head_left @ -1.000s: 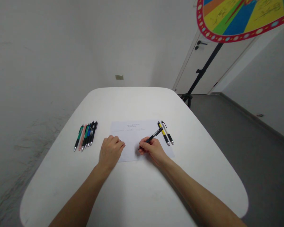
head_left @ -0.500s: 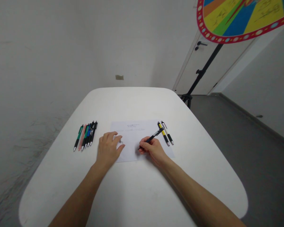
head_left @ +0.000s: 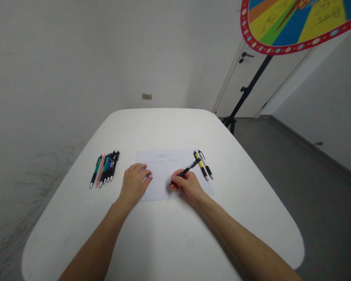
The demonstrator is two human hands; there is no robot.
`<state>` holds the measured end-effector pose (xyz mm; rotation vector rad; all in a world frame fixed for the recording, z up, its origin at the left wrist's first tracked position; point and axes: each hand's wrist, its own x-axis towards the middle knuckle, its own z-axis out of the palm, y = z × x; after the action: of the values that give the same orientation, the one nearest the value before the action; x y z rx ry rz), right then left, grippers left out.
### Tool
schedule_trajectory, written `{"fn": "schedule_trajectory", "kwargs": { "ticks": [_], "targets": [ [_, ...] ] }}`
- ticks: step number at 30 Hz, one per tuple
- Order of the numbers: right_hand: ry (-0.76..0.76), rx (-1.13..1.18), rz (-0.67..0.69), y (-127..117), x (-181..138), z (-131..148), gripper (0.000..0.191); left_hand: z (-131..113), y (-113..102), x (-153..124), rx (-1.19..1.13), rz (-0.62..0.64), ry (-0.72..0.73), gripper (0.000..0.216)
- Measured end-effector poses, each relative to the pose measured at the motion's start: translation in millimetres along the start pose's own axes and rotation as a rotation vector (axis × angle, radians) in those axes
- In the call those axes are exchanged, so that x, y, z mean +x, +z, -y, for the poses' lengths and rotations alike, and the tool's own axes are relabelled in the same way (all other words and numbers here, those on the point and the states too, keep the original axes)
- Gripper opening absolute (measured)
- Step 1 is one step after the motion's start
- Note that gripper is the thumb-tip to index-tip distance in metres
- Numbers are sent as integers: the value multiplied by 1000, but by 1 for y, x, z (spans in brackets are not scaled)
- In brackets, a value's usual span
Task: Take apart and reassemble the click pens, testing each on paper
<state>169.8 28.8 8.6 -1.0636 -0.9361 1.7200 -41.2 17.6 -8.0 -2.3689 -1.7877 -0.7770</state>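
My right hand [head_left: 188, 185] is closed around a black pen [head_left: 190, 167], its tip down at the white paper [head_left: 160, 191] and its clip end slanting up to the right. My left hand [head_left: 134, 181] rests over the paper's left edge, thumb and index finger curved with a narrow gap between them. A small dark mark or piece shows in that gap, too small to make out. Printed lines run along the top of the paper. At its right side lie a yellow-and-black pen [head_left: 201, 166] and a white-and-black pen [head_left: 206, 164], side by side.
Left of the paper, several pens lie in a row, among them a green pen [head_left: 96, 171], a pink pen [head_left: 101, 170] and a black pen [head_left: 115, 165]. The white table [head_left: 163, 128] has rounded corners. Beyond it, a colourful wheel [head_left: 298, 27] stands on a black tripod [head_left: 248, 91].
My left thumb and index finger have drawn closer together. My right hand keeps the black pen almost in the same place; the view has shifted slightly.
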Motion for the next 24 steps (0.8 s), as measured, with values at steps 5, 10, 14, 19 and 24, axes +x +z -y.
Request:
{"fn": "schedule_trajectory", "kwargs": {
  "ticks": [5,10,14,19,24],
  "targets": [
    [6,4,0,0,0,0,22,2,2,0,-28,-18,-22,10],
    [-5,17,-5,0,0,0,23,1,1,-1,-63,-32,-15,26],
    [-5,58,-12,-1,1,0,27,-4,-5,0,-88,-65,8,36],
    [-3,124,-14,-2,1,2,32,-14,-17,2,-122,-170,63,33],
    [-13,189,16,-3,1,1,28,-19,-21,1,-137,-228,130,26]
  ]
}}
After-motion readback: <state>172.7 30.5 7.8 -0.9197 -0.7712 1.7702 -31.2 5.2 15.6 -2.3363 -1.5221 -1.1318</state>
